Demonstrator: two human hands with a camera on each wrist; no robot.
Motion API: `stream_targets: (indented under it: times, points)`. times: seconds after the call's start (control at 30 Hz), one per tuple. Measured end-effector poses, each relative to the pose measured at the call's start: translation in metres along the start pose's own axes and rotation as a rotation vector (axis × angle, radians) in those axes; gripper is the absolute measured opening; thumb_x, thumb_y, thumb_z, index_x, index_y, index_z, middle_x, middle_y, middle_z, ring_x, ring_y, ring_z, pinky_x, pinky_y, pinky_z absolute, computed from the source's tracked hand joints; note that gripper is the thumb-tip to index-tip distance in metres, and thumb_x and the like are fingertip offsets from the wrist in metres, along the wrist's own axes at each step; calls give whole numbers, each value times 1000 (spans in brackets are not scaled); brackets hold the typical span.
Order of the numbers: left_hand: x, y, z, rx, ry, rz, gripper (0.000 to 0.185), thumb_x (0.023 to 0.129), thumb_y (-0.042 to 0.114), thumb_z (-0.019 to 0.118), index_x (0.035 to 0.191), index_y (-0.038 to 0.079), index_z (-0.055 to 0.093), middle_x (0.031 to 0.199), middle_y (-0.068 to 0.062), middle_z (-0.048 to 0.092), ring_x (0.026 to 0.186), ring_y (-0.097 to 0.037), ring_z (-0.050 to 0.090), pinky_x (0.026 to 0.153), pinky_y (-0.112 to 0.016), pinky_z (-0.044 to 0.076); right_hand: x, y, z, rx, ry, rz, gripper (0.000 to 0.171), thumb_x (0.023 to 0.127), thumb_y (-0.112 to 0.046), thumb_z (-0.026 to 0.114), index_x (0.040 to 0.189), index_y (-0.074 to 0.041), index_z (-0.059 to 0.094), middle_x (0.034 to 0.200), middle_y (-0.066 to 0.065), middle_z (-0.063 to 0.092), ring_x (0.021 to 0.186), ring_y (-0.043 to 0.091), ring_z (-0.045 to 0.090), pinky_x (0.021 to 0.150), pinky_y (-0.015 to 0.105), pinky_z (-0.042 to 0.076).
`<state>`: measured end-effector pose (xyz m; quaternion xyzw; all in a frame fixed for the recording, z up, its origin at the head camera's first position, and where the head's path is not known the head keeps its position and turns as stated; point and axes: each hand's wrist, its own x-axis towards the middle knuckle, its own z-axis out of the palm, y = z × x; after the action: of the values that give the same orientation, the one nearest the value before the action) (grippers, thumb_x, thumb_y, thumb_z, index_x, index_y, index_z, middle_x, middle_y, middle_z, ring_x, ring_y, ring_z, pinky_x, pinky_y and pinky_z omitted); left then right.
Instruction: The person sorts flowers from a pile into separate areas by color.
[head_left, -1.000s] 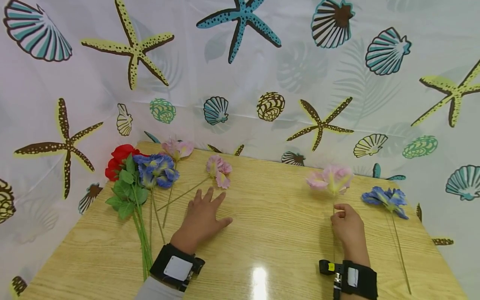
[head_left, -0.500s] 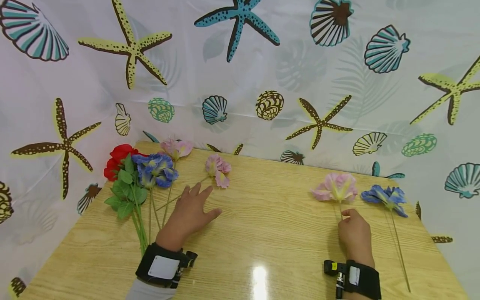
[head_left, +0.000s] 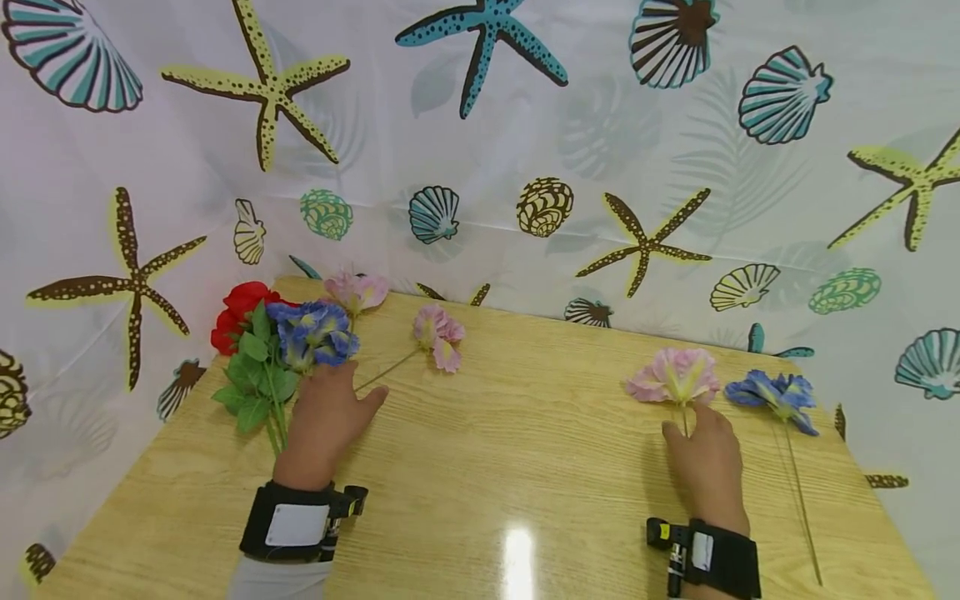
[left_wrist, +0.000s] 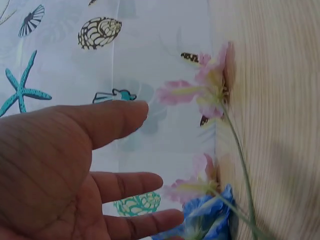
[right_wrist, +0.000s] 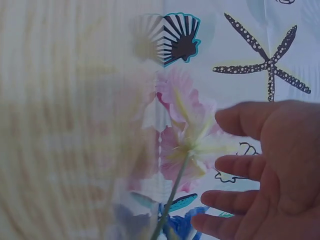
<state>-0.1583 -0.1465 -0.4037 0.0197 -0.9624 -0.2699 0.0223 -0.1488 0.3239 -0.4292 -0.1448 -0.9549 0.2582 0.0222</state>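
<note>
Head view: wooden tabletop (head_left: 525, 467). Flower bunch (head_left: 288, 342) at ten o'clock, under left hand (head_left: 326, 417), fingers relaxed, grasping nothing. Pink flower (head_left: 672, 377) at two o'clock; right hand (head_left: 705, 454) released, flat over its stem.

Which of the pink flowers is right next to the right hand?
The pale pink fabric flower with the yellowish centre, lying beside the blue fabric flower on the wooden table's right side. Its stem runs just under the right hand; the other pink flowers lie far left.
</note>
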Motion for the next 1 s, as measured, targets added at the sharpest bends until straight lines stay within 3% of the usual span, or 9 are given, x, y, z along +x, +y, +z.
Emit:
stream_targets:
  times: [0.23,0.4,0.5,0.63,0.87,1.0]
  points:
    - [3,-19,-16,57,28,-83,54,97,21,61,129,-21,47,122,-46,48,118,-61,39,97,-69,26,2,-4,-3,-84,-141,-77,89,99,-54,50,155,6,15,153,41,5,139,62,0,97,81,10]
    - [-1,-37,-27,74,-20,-130,31,91,2,56,111,-21,53,104,-42,54,108,-58,42,87,-65,36,-1,-10,-2,-95,-157,-114,95,96,-61,52,157,-1,13,154,42,-1,138,64,-8,97,82,5]
    - [-5,-45,-30,59,-61,-123,11,85,-7,49,87,-15,57,85,-32,56,93,-52,50,74,-57,45,-1,-12,-3,-105,-162,-119,99,94,-64,53,158,-2,11,153,42,-2,137,64,-10,97,82,3]
    - [-9,-51,-32,14,-107,-174,24,82,-7,46,61,4,48,67,-17,52,66,-33,52,53,-42,42,-1,-13,-3,-104,-170,-123,100,94,-63,54,158,0,8,153,42,-4,137,64,-11,97,82,2]
    - [-9,-65,-31,33,-107,-234,18,83,-5,47,67,0,55,73,-21,56,65,-32,55,50,-41,43,0,-13,0,-73,-172,-127,97,96,-60,51,157,3,10,154,42,-4,138,63,-10,99,81,2]
    - [-12,-77,-30,-3,-77,-223,23,77,-9,43,59,5,47,61,-12,47,55,-25,42,46,-34,35,-1,-14,-1,-55,-171,-124,94,98,-58,51,157,3,10,154,41,-5,138,63,-9,99,81,2]
